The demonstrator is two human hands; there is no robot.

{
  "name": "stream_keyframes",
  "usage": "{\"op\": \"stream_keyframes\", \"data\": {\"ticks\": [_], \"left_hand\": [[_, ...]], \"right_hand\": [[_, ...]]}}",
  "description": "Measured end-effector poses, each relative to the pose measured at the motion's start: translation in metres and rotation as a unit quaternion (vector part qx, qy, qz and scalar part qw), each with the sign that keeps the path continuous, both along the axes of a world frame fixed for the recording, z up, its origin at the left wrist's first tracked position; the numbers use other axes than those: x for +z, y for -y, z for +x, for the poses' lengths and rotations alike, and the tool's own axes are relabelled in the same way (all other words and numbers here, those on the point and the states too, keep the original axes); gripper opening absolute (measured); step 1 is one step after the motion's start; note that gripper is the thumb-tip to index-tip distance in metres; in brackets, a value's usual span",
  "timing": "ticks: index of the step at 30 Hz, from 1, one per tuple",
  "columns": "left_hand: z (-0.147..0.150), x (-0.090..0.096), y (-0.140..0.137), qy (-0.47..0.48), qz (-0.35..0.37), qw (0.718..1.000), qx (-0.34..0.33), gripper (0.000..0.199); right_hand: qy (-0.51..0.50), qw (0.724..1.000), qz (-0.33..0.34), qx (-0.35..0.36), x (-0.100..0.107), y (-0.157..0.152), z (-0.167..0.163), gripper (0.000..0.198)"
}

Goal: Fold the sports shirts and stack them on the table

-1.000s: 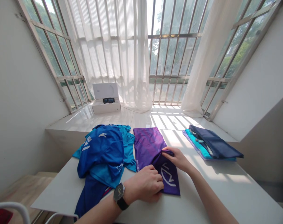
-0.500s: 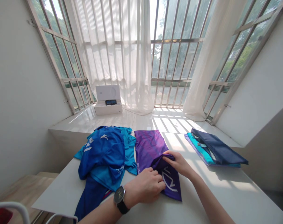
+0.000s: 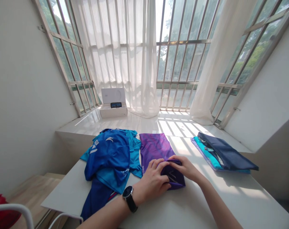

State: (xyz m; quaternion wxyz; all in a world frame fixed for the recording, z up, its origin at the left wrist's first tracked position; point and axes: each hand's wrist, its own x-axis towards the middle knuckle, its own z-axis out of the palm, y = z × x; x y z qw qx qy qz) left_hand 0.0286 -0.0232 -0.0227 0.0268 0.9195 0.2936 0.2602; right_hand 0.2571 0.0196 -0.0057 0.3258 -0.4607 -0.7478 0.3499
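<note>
A purple jersey lies folded on the white table, its near end gathered up in my hands. My left hand, with a black watch on the wrist, has its fingers curled over the near edge and grips the cloth. At the jersey's right side, my right hand pinches a fold between thumb and fingers. Part of a white printed logo shows between both hands; the rest is hidden by folds and fingers. To the left of the jersey is a loose heap of blue shirts.
A stack of folded clothes, navy on top, sits at the table's right. Behind, an opened white box holding a dark device stands on the window ledge. A white metal rail and a red item are at lower left.
The jersey's near flap with the logo has been drawn up and folded inward, away from me. My left hand has moved slightly up and its fingers have spread over the cloth.
</note>
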Motion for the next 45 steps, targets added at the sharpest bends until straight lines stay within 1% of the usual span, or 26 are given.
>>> {"op": "stream_keyframes", "data": {"ticks": [4, 8, 10, 12, 14, 17, 20, 22, 24, 26, 29, 32, 35, 37, 40, 42, 44, 45], "left_hand": [[0.000, -0.007, -0.005, 0.022, -0.074, 0.996, 0.033, 0.017], [-0.001, -0.009, -0.007, -0.008, -0.135, 0.990, 0.030, 0.015], [-0.001, -0.007, -0.007, -0.025, -0.150, 0.988, 0.029, 0.017], [-0.003, -0.002, -0.007, -0.031, -0.151, 0.988, 0.024, 0.022], [-0.007, 0.005, -0.008, -0.043, -0.156, 0.987, 0.009, 0.033], [-0.018, 0.017, -0.013, -0.082, -0.187, 0.979, -0.031, 0.054], [-0.028, 0.025, -0.020, -0.096, -0.216, 0.970, -0.057, 0.063], [-0.033, 0.029, -0.023, -0.093, -0.233, 0.966, -0.068, 0.064], [-0.036, 0.032, -0.023, -0.087, -0.250, 0.961, -0.082, 0.061], [-0.039, 0.036, -0.023, -0.077, -0.267, 0.955, -0.100, 0.056], [-0.041, 0.041, -0.022, -0.068, -0.286, 0.948, -0.120, 0.057], [-0.041, 0.042, -0.022, -0.088, -0.277, 0.949, -0.124, 0.056], [-0.042, 0.039, -0.020, -0.123, -0.244, 0.955, -0.114, 0.052], [-0.043, 0.038, -0.018, -0.141, -0.229, 0.957, -0.105, 0.054], [-0.041, 0.039, -0.015, -0.144, -0.215, 0.960, -0.104, 0.055], [-0.037, 0.041, -0.011, -0.134, -0.200, 0.965, -0.104, 0.050], [-0.031, 0.044, -0.008, -0.122, -0.186, 0.970, -0.100, 0.047], [-0.029, 0.045, -0.006, -0.117, -0.180, 0.972, -0.096, 0.050]], "right_hand": [[0.017, 1.000, -0.004, 0.002, 0.003, 0.002, 0.001, 0.028], [0.027, 0.999, -0.012, 0.013, 0.007, 0.004, 0.002, 0.025], [0.032, 0.999, -0.022, 0.024, 0.009, 0.005, 0.003, 0.022], [0.039, 0.998, -0.033, 0.032, 0.011, 0.006, 0.003, 0.020], [0.044, 0.998, -0.038, 0.035, 0.013, 0.007, 0.004, 0.020], [0.043, 0.998, -0.033, 0.028, 0.015, 0.008, 0.005, 0.022], [0.036, 0.999, -0.030, 0.023, 0.016, 0.007, 0.006, 0.025], [0.034, 0.999, -0.028, 0.023, 0.015, 0.009, 0.008, 0.025], [0.035, 0.999, -0.022, 0.021, 0.015, 0.014, 0.009, 0.023], [0.041, 0.999, -0.006, 0.020, 0.014, 0.020, 0.011, 0.019], [0.053, 0.998, 0.021, 0.015, 0.012, 0.029, 0.011, 0.013], [0.044, 0.998, 0.040, 0.000, 0.007, 0.031, 0.010, 0.013], [0.033, 0.998, 0.060, -0.009, 0.003, 0.029, 0.008, 0.013], [0.028, 0.997, 0.067, -0.005, 0.004, 0.029, 0.009, 0.011], [0.024, 0.998, 0.061, -0.006, 0.009, 0.031, 0.012, 0.010], [0.025, 0.998, 0.053, -0.005, 0.012, 0.033, 0.016, 0.009], [0.031, 0.999, 0.034, 0.010, 0.015, 0.036, 0.019, 0.008], [0.037, 0.999, 0.022, 0.021, 0.017, 0.037, 0.021, 0.008]]}}
